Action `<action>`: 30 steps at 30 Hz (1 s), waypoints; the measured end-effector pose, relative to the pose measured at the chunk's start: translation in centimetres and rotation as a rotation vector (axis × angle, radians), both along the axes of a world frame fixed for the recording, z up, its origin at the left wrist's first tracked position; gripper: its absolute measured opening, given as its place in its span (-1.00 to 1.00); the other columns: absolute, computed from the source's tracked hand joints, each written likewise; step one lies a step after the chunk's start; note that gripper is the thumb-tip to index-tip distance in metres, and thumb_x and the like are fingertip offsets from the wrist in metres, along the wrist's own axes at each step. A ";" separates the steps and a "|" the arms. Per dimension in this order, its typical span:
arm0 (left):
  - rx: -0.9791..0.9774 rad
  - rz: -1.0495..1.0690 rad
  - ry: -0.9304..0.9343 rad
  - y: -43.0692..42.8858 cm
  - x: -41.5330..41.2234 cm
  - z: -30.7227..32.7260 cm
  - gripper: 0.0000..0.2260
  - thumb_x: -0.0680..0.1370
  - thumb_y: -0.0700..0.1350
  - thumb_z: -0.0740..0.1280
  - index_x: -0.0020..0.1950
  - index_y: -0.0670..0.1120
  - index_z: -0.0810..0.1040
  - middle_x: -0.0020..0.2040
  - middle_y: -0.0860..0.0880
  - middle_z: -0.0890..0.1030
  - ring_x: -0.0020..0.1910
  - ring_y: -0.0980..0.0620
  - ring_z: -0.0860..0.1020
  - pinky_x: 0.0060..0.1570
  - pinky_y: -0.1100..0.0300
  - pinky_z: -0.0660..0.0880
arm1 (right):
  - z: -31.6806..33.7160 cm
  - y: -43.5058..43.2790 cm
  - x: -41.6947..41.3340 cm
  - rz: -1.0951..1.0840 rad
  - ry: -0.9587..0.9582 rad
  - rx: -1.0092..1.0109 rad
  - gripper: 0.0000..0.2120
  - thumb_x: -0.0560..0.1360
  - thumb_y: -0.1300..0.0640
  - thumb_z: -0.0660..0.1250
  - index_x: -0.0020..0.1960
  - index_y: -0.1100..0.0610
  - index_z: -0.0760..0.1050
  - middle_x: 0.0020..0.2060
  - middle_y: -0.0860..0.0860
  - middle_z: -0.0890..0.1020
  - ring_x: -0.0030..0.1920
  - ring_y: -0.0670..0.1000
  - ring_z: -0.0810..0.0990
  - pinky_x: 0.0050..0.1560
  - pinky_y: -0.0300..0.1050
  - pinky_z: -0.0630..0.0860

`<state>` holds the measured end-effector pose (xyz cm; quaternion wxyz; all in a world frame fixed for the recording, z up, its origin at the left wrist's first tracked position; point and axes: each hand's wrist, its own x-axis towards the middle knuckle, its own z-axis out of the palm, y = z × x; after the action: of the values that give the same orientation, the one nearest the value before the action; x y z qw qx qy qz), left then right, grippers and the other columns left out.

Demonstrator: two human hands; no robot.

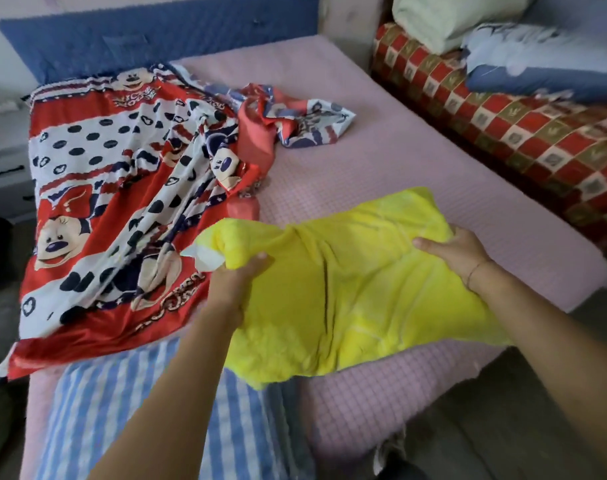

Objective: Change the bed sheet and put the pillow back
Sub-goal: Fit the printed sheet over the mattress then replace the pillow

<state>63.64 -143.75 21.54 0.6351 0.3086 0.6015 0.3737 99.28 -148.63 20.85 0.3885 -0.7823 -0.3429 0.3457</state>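
Observation:
A bright yellow pillow (357, 292) lies over the near part of the pink checked mattress (381, 161). My left hand (239, 271) grips the bunched left end of its cover, where a bit of white inner pillow shows. My right hand (458, 251) clasps the pillow's right edge. A red, white and blue cartoon-mouse bed sheet (122, 209) lies crumpled over the left half of the bed, one end trailing toward the middle.
A blue and white striped cloth (122, 403) lies at the near edge under my left arm. The blue padded headboard (139, 36) is at the far end. A red checked couch (503, 126) with a pale green pillow (458, 19) and blue bedding (544, 67) stands right. A drawer unit (8, 168) stands left.

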 end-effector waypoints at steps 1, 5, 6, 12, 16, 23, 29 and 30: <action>-0.004 0.007 -0.015 0.3 2.2 -0.3 -0.85 0.43 -0.18 0.50 -0.04 -0.13 0.60 -0.12 -0.13 0.68 -0.35 0.03 0.67 -0.47 0.20 0.56 | -0.5 0.5 2.5 -0.001 -0.006 -0.014 -0.62 0.33 0.12 0.57 0.08 0.22 0.58 -0.07 0.12 0.66 -0.11 0.05 0.63 -0.02 -0.13 0.51; -0.057 0.029 -0.063 1.8 12.7 -3.4 -0.75 0.41 -0.16 0.51 0.06 -0.13 0.62 -0.07 -0.12 0.70 -0.15 -0.06 0.69 -0.29 0.11 0.60 | -2.1 2.3 13.2 0.020 -0.035 -0.055 -0.53 0.30 0.06 0.59 0.13 0.20 0.58 -0.04 0.10 0.67 -0.06 0.06 0.64 0.03 -0.11 0.53; -0.078 0.027 -0.074 2.2 15.6 -4.3 -0.77 0.42 -0.15 0.51 0.04 -0.11 0.62 -0.07 -0.11 0.70 -0.15 -0.05 0.69 -0.29 0.12 0.60 | -2.3 2.7 15.9 0.021 -0.041 -0.060 -0.54 0.31 0.07 0.58 0.14 0.20 0.58 -0.04 0.09 0.66 -0.06 0.06 0.63 0.02 -0.13 0.52; -0.145 0.057 -0.110 4.0 29.1 -8.4 -0.83 0.42 -0.13 0.52 -0.07 -0.06 0.58 -0.16 -0.05 0.69 -0.16 -0.05 0.65 -0.22 0.09 0.55 | -4.5 5.0 29.2 0.008 -0.160 -0.085 -0.56 0.33 0.07 0.57 0.14 0.18 0.56 -0.05 0.08 0.64 -0.04 0.05 0.60 0.01 -0.13 0.49; -0.209 0.076 -0.017 5.0 34.0 -11.0 -0.64 0.40 0.01 0.53 0.08 -0.08 0.49 -0.09 -0.04 0.60 -0.08 -0.09 0.57 -0.01 -0.05 0.52 | -7.8 5.6 34.4 -0.002 -0.231 -0.176 -0.57 0.39 0.05 0.52 0.16 0.21 0.52 -0.05 0.08 0.58 -0.03 0.06 0.55 -0.04 -0.14 0.41; -0.226 0.131 0.394 6.8 33.6 -14.5 -0.48 0.48 0.02 0.46 0.29 -0.26 0.45 0.15 -0.22 0.55 0.10 -0.22 0.53 -0.10 0.03 0.40 | -14.9 5.8 35.2 0.050 -0.150 -0.277 -0.71 0.40 0.14 0.51 0.03 0.20 0.50 -0.09 0.14 0.57 0.05 0.15 0.58 -0.03 -0.16 0.39; -0.211 0.083 0.572 7.3 33.0 -16.2 -0.47 0.44 0.02 0.50 0.29 -0.20 0.42 0.18 -0.23 0.55 0.07 -0.19 0.52 0.00 -0.07 0.51 | -16.6 6.5 32.5 0.074 -0.017 -0.274 -0.53 0.39 0.17 0.52 0.21 0.31 0.47 0.12 0.25 0.57 0.02 0.03 0.51 0.03 -0.20 0.39; -0.208 0.067 0.605 7.4 32.9 -16.3 -0.42 0.43 0.06 0.50 0.31 -0.19 0.40 0.19 -0.23 0.53 0.12 -0.22 0.52 0.06 -0.12 0.52 | -16.6 6.7 32.0 0.080 -0.004 -0.265 -0.53 0.39 0.18 0.52 0.22 0.31 0.47 0.16 0.24 0.56 0.04 0.03 0.51 0.06 -0.18 0.41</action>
<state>96.56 -136.31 5.20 0.4430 0.3192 0.8078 0.2220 131.24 -141.92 4.30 0.2671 -0.8131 -0.3260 0.4016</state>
